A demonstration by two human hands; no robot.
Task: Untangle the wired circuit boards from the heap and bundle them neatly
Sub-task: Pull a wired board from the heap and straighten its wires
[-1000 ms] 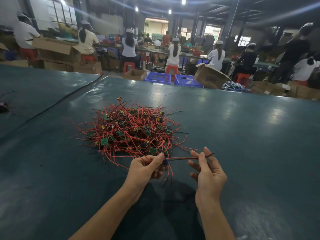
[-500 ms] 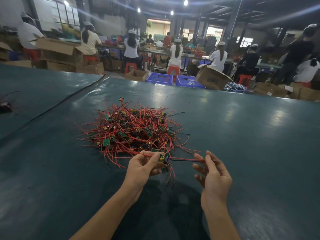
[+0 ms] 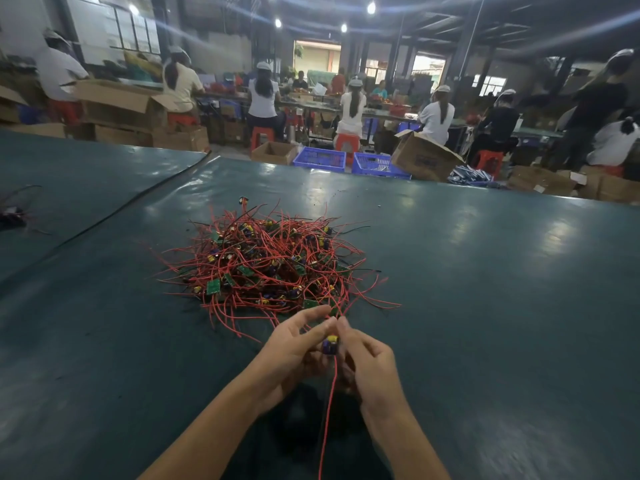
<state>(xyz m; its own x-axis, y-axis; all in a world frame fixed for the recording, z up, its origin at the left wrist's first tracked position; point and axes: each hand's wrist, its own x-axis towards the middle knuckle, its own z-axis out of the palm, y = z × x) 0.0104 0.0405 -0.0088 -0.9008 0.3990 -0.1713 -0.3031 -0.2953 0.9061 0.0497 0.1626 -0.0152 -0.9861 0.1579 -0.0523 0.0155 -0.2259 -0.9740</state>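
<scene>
A wide table (image 3: pixel 485 289) covered in dark green sheeting fills the near ground; a second table of the same kind (image 3: pixel 69 174) lies to the left, a narrow gap between them. At the far side of the room, under ceiling lamps (image 3: pixel 371 8), workers (image 3: pixel 353 105) sit on red stools (image 3: pixel 346 142) at long benches with their backs turned. Cardboard boxes (image 3: pixel 424 157) and blue crates (image 3: pixel 320 157) stand on the floor behind them.

The heap (image 3: pixel 270 268) of red-wired boards lies in the middle of the table, just beyond the hands. The left hand (image 3: pixel 294 351) holds one circuit board (image 3: pixel 330 344) clear of the heap, thumb and forefinger nearly straight and closing on it. The right hand (image 3: pixel 370 362) meets it from the right. Its thumb and forefinger pinch the top of the same board, and its other fingers are curled. The fingertips of the two hands touch. A red wire (image 3: pixel 327 410) hangs from the board towards the near edge, between the wrists.
</scene>
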